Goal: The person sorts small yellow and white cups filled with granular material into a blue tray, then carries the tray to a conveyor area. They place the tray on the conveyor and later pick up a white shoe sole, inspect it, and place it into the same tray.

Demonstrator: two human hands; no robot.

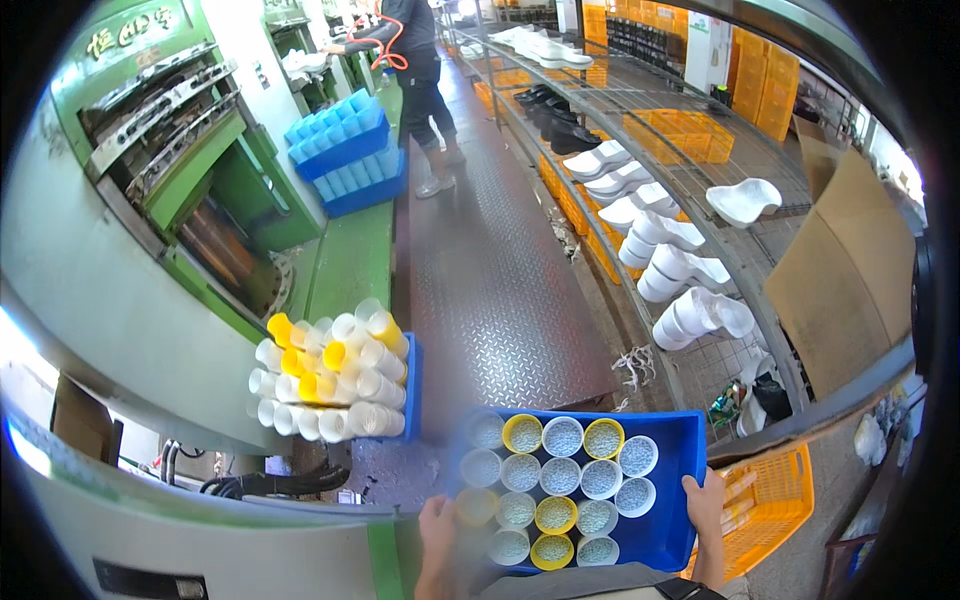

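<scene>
A blue plastic tray [678, 530] is held level in front of my body. White and yellow cups [561, 436] stand in rows in it, filled with pale bluish pellets; the tray's right side has bare room. My right hand [706, 502] grips the right rim, thumb on top and fingers hidden behind the wall. My left hand [437, 522] is closed at the left edge, where the picture is smeared and the rim hardly shows. To the far left, another blue tray [413, 380] carries stacked translucent and yellow cups [335, 375], touched by neither hand.
A green press machine [180, 200] lines the left. Blue trays of light-blue cups [345, 150] sit on its green ledge [350, 250]. Ahead runs a metal tread-plate walkway [490, 280], with a person [420, 90] at its far end. Right, a wire rack [640, 120] holds white shoe-shaped pieces [665, 270] beside cardboard [845, 270] and an orange crate [785, 500].
</scene>
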